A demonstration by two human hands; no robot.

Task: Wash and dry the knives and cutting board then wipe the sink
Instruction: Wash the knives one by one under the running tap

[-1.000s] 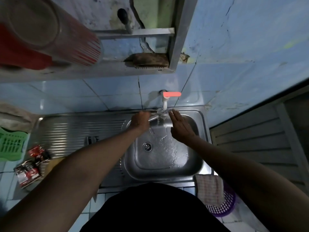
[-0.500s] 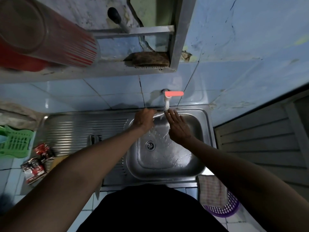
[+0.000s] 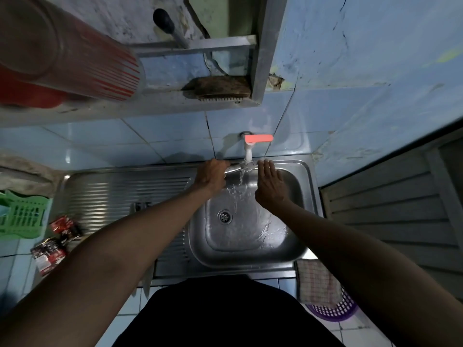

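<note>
Comparing with a second ago, the right hand point(image 3: 269, 182) has lifted off the knife point(image 3: 238, 167) — fingers now straight, holding nothing, just beside the stream. The left hand point(image 3: 211, 175) grips the handle, with the blade under the tap point(image 3: 249, 151) over the sink point(image 3: 304, 171). Judged: rinsing underway — drying not yet begun.

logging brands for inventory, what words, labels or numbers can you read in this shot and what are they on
None can be read.
Red and black sachets left of the sink: print too blurred to read.
Red-striped cup on the shelf: stripes only, no words.
Tap: plain.
</note>
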